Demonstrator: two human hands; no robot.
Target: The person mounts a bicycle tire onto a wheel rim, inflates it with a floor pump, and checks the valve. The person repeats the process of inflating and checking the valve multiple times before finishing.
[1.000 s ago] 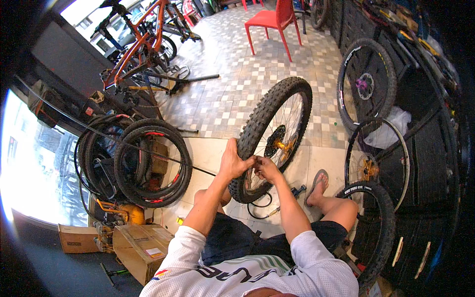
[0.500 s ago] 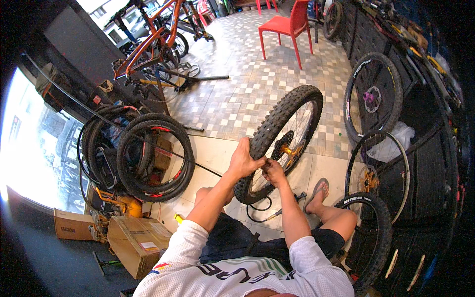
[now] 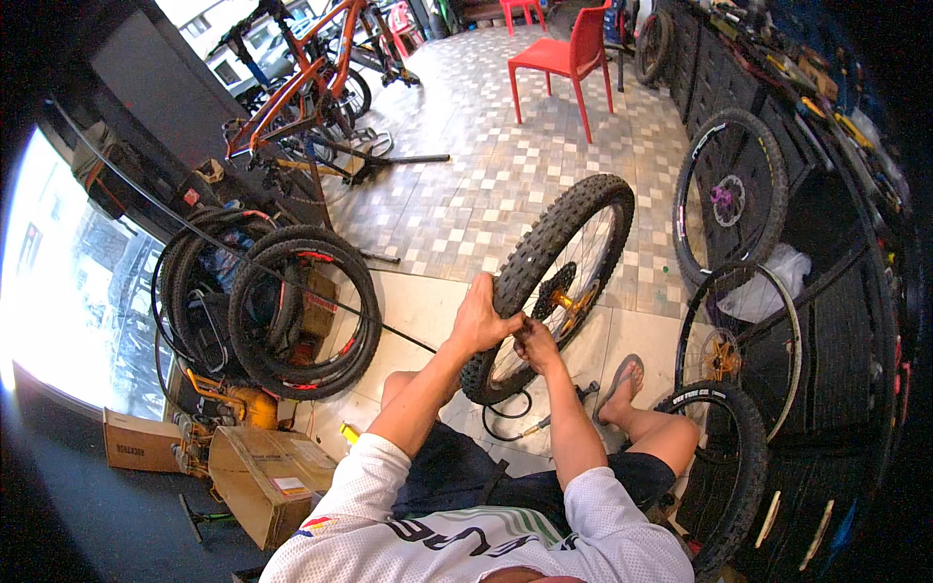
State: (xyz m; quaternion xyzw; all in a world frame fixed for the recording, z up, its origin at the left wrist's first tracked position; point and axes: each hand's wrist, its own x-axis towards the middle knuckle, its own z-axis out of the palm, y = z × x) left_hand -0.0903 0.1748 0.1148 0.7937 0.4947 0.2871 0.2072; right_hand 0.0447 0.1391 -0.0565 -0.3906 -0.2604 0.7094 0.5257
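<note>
Head view, both hands [image 3: 507, 328] gripping knobby wheel [image 3: 556, 262], open tiles [image 3: 486, 194] beyond

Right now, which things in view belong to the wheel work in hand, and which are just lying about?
In hand:
- knobby-tyred wheel, upright on the floor
- left hand, gripping its tyre
- right hand, at the rim beside it

Lying about:
- stack of tyres
- orange bike
- red chair
- cardboard box
- wheels along the right wall

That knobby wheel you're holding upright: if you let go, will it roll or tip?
Probably both. The knobby wheel stands on its tread, steadied only by the left hand and right hand. Its lugs should grip the tile floor, not slide.
</note>
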